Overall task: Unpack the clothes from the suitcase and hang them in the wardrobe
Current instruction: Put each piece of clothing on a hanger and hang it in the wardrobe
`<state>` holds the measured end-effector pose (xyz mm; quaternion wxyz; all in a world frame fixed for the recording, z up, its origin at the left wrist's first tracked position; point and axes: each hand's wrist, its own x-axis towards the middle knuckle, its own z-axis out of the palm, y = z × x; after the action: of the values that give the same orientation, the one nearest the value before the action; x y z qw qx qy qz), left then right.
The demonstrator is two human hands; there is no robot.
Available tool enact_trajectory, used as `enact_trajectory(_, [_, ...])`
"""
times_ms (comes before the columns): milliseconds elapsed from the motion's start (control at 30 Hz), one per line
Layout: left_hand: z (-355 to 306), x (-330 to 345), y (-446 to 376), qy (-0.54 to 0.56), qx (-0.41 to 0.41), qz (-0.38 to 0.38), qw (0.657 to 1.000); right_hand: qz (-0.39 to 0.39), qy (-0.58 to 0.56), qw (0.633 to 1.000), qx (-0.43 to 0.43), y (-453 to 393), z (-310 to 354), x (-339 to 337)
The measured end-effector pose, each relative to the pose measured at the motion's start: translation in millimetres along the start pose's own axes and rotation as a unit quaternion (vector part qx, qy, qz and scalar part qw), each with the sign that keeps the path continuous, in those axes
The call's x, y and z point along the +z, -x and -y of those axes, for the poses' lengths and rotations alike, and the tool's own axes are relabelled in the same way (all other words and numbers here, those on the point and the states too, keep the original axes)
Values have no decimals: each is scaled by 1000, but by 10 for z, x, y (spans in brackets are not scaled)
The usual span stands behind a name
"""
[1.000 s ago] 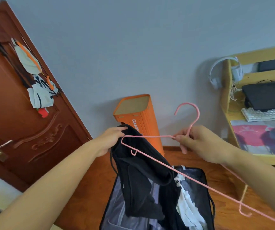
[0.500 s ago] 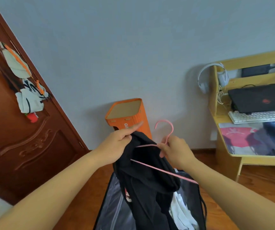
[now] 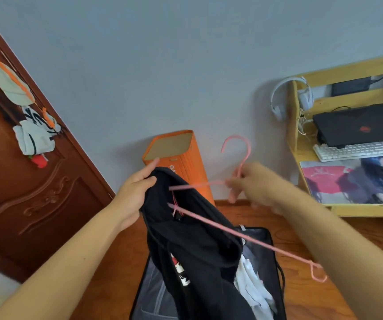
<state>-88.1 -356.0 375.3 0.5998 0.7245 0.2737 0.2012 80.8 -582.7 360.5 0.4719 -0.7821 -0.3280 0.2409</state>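
My left hand [image 3: 137,192] pinches the top edge of a black garment [image 3: 192,245] that hangs down over the open black suitcase [image 3: 276,262] on the floor. A white and red print shows on the garment's front. My right hand [image 3: 255,183], blurred by motion, holds a pink wire hanger [image 3: 236,232] just below its hook. The hanger's left end is pushed inside the garment's opening, and its right end sticks out low on the right. White clothes [image 3: 252,287] lie in the suitcase beneath the garment.
An orange box [image 3: 179,158] stands against the grey wall behind the hands. A brown door [image 3: 24,181] with items hung on it is at the left. At the right stands a wooden desk [image 3: 296,153] with a laptop, keyboard and white headphones [image 3: 278,100].
The hanger's left end has gone into the black garment. My right hand then moved right and up with the hook, and the garment has been lifted higher over the suitcase.
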Motion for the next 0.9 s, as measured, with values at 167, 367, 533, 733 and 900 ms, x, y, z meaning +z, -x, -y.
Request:
enact_trajectory(167, [-137, -7, 37, -25, 15, 41, 999, 36, 93, 993, -57, 60, 39, 189])
enact_trajectory(367, [-254, 56, 66, 21, 24, 32, 999, -4, 253, 967, -15, -133, -348, 490])
enact_trajectory(533, [-297, 132, 162, -14, 24, 57, 998, -51, 141, 988, -46, -94, -134, 595])
enact_trajectory(733, [-319, 233, 247, 37, 42, 36, 998, -121, 45, 991, -18, -287, -217, 436])
enact_trajectory(900, [-236, 629, 414, -25, 15, 114, 993, -96, -59, 991, -77, -230, -71, 599])
